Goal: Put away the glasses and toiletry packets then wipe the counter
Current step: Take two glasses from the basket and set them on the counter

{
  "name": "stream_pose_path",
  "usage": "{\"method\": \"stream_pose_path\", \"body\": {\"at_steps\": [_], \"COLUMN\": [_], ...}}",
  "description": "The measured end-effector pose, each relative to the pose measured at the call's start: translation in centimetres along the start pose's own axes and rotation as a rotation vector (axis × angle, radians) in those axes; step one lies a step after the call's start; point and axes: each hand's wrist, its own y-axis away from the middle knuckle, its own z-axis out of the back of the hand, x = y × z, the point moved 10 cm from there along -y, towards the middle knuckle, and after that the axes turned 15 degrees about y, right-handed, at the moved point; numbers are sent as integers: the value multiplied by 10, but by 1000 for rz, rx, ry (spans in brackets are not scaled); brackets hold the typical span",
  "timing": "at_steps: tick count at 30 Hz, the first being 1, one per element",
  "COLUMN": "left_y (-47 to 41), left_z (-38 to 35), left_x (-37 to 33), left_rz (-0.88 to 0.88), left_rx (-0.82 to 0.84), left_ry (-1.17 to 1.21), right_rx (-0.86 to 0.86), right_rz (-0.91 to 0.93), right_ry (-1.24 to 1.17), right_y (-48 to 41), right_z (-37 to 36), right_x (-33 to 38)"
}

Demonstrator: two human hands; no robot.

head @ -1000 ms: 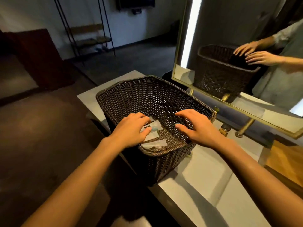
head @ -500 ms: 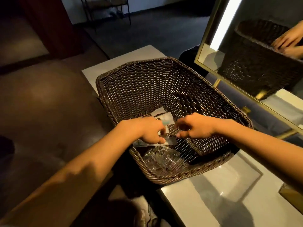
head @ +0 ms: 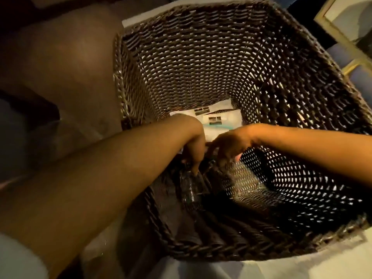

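Both hands' grip unclear deep in wicker basket (head: 181, 57); white packets (head: 219, 121), glass (head: 191, 186) inside.

Two bare forearms fill the lower half of the view, each running without a sleeve, cuff, watch or band as far as the edge of the picture. The left forearm (head: 104, 172) looks very broad and rounded because it lies close to the wide-angle camera, and it narrows toward the wrist. The right forearm (head: 314, 150) looks slimmer. The left hand (head: 194, 150) and the right hand (head: 229, 146) are both ungloved, and no ring shows on the fingers (head: 237, 158) in view; a pale fingernail can be made out on the right hand. Dim light and motion blur hide finer detail.
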Motion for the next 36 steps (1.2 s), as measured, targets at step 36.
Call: {"method": "stream_pose_path", "body": {"at_steps": [36], "left_y": [-36], "left_z": [-37], "left_x": [-4], "left_rz": [83], "left_rx": [-123], "left_ry": [713], "right_rx": [-17], "right_rz": [-27], "right_ry": [245], "right_y": [20], "right_z": [46], "right_x": [-23]}}
